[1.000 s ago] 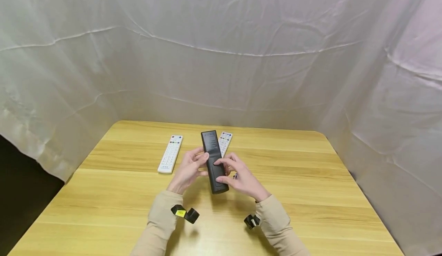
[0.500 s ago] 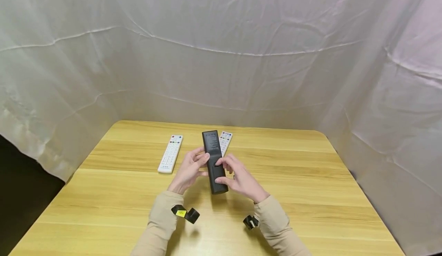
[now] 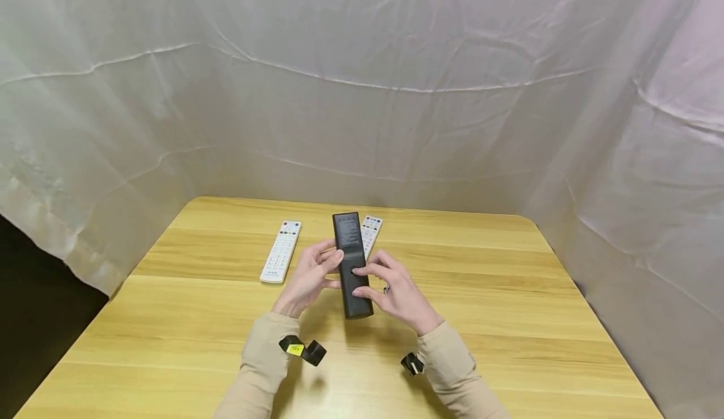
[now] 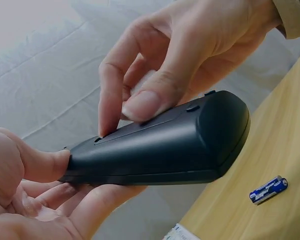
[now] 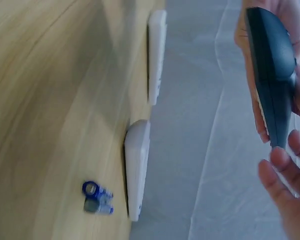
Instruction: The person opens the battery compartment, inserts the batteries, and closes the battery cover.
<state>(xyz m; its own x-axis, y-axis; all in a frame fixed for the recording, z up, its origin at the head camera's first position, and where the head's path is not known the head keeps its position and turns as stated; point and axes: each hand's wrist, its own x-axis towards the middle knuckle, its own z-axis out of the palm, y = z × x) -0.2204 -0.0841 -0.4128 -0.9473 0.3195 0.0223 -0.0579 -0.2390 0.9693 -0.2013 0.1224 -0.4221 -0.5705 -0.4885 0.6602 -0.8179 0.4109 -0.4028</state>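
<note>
A black remote control (image 3: 349, 233) is held above the table, back side up, with its far end tipped away. My left hand (image 3: 308, 279) grips it from the left, thumb on the upper side and fingers underneath, as the left wrist view also shows. With bent index finger and thumb, my right hand (image 3: 400, 298) pinches at the battery cover (image 4: 162, 121). The index fingertip sits at the dark latch slot (image 4: 98, 140) and the thumb presses on the cover nearer the rounded end. Small tabs (image 4: 192, 108) stand out at that end.
On the wooden table (image 3: 498, 281) lie two white remote controls, one on the left (image 3: 281, 252) and one partly behind the black one (image 3: 371, 232). Blue batteries (image 5: 97, 198) rest near the white remotes. A pale curtain (image 3: 362, 124) surrounds the back and sides.
The black remote control has shifted very slightly and stands a little straighter. My right index fingertip has stayed around the latch, with only small movements of the hand.
</note>
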